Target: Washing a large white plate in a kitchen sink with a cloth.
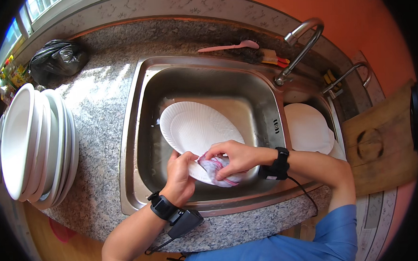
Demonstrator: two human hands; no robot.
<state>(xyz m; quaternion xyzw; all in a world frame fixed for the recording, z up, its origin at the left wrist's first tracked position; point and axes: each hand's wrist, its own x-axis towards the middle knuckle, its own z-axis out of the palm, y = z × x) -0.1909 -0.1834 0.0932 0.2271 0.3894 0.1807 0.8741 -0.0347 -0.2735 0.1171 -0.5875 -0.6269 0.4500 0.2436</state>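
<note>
A large white oval plate with fine ridges (pixel 198 125) is tilted over the main basin of the stainless steel sink (pixel 263 103). My left hand (pixel 180 177) grips the plate's near left edge, thumb on top. My right hand (pixel 231 159) is closed around a bunched white and pink cloth (pixel 217 170), which lies against the near part of the plate. The cloth hides some of the plate's near rim. Both wrists carry black strapped devices with cables.
Stacked white dishes (pixel 61 147) stand on the granite counter (pixel 97 135) at left, near a black plastic bag (pixel 57 60). Brushes (pixel 274 57) lie behind the sink by a curved faucet (pixel 305 49). A white plate (pixel 306 126) sits in the second basin, beside a wooden board (pixel 381 140).
</note>
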